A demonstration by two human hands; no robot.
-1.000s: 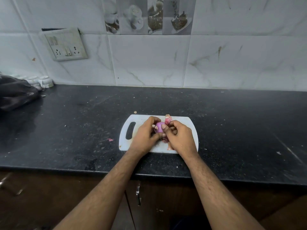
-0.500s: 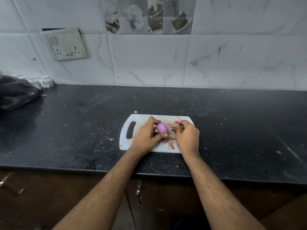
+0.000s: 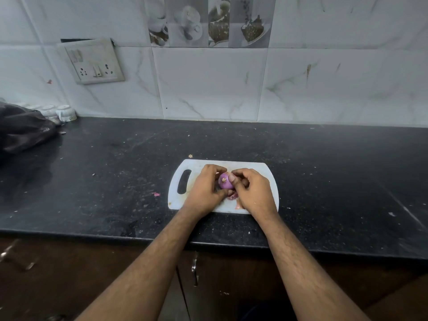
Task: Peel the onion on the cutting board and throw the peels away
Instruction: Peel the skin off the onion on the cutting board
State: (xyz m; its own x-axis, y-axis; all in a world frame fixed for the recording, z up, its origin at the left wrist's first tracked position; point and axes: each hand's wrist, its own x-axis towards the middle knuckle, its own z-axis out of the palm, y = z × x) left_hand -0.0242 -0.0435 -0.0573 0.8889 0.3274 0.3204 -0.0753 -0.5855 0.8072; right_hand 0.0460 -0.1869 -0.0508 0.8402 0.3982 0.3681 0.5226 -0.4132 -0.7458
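The left hand (image 3: 205,188) had the onion (image 3: 225,181) cupped tight in curled fingers, just above the cutting board (image 3: 196,165), and the right hand (image 3: 251,191) was back on it, thumb pressed at the bulb's right side – half a second earlier that hand had swung away to the right with a strip of skin. So the strip was shed and the picking resumed; the bulb showed smooth purple with a pale root nub facing the camera, which suggested the peeling was nearly done. Both forearms reached straight in over the counter's edge, wrists low, knuckles up. Loose peels (image 3: 232,196) lay on the board under the hands – none thrown away yet. Beyond, the black counter (image 3: 324,170) ran to the tiled wall
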